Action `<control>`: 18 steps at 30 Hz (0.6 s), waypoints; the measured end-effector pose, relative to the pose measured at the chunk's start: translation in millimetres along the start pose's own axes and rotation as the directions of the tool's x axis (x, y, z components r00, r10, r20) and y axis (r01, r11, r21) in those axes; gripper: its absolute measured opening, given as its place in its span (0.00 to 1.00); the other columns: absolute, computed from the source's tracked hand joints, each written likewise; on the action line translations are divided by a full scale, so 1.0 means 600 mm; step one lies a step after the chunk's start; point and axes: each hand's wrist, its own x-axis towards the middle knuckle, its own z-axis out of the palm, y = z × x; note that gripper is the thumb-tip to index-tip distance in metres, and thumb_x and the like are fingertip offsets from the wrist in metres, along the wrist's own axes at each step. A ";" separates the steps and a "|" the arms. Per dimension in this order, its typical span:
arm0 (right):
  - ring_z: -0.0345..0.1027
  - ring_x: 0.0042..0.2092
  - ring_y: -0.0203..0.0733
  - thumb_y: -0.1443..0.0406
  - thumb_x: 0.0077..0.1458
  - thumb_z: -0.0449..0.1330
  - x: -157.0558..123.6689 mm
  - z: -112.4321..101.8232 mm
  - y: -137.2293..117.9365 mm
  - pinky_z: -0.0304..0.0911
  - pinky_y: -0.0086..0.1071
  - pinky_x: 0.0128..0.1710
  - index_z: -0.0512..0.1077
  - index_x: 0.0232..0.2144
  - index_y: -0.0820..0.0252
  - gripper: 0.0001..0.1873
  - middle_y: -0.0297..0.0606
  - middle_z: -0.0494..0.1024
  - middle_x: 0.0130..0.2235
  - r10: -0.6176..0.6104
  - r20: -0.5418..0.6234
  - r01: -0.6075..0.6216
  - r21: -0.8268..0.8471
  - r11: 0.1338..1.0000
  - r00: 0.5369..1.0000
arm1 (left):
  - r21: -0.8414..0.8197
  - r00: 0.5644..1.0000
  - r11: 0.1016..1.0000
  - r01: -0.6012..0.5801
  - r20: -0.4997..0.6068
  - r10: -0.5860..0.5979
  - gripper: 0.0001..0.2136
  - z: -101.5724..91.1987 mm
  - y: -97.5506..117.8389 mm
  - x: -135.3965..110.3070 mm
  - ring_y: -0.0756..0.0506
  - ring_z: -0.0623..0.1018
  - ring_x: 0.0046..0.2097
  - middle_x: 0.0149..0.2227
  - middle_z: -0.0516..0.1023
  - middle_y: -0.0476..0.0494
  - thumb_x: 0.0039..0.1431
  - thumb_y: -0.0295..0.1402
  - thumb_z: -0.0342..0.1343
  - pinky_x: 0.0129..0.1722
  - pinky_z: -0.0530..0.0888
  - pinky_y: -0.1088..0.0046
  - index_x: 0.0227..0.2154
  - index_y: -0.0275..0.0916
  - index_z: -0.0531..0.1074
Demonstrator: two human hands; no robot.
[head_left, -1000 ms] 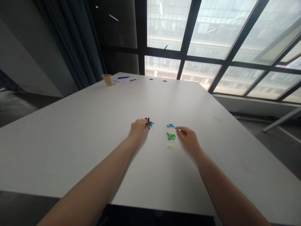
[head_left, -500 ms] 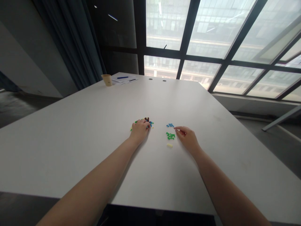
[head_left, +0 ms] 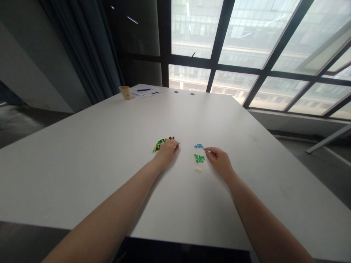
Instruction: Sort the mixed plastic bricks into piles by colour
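On the white table lies a mixed heap of small green, yellow and dark brown plastic pieces [head_left: 158, 145], which look like tiny building bricks. My left hand [head_left: 168, 150] rests over the heap's right edge, its fingers curled together and hiding what they touch. To the right are sorted groups: several blue pieces [head_left: 199, 146], a cluster of green pieces [head_left: 199, 158] below, and a pale yellow piece [head_left: 198, 169] nearest me. My right hand [head_left: 218, 157] rests beside the blue group. Its index finger is stretched out, with the thumb slightly apart and nothing visible between them.
A beige paper cup [head_left: 126, 93] stands at the table's far left corner, beside white papers [head_left: 145, 93] with a blue pen [head_left: 143, 90] on top. Two dark round discs [head_left: 192, 94] are at the far edge, near the large windows.
My left hand has shifted slightly right over the heap, uncovering more green and brown pieces on its left. My right hand has barely moved, and the sorted groups look the same.
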 end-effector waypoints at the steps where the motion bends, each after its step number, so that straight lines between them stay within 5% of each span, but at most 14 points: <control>1: 0.55 0.24 0.33 0.64 0.48 0.51 0.000 -0.001 0.000 0.53 0.27 0.27 0.75 0.31 0.62 0.14 0.32 0.64 0.20 -0.004 0.000 0.004 0.001 1.000 1.000 | -0.049 0.999 0.998 -0.034 -0.030 0.032 0.07 -0.001 0.003 0.000 0.45 0.70 0.40 0.35 0.72 0.41 0.55 0.26 0.45 0.42 0.66 0.66 0.31 0.36 0.68; 8: 0.56 0.24 0.34 0.65 0.48 0.52 -0.001 -0.003 -0.004 0.53 0.27 0.27 0.75 0.31 0.61 0.13 0.32 0.64 0.20 -0.021 0.001 0.021 -0.009 1.000 1.000 | -0.334 0.976 0.925 -0.181 -0.175 0.128 0.04 -0.029 0.037 -0.013 0.50 0.72 0.34 0.31 0.73 0.48 0.55 0.33 0.51 0.36 0.68 0.74 0.31 0.39 0.66; 18: 0.56 0.24 0.33 0.65 0.49 0.53 -0.003 -0.002 -0.005 0.54 0.28 0.28 0.75 0.31 0.61 0.12 0.31 0.63 0.20 -0.055 -0.004 0.055 0.010 0.998 0.998 | -0.347 0.945 0.898 -0.269 -0.275 0.177 0.08 -0.036 0.043 -0.021 0.51 0.74 0.33 0.29 0.76 0.49 0.54 0.39 0.52 0.37 0.69 0.75 0.29 0.39 0.69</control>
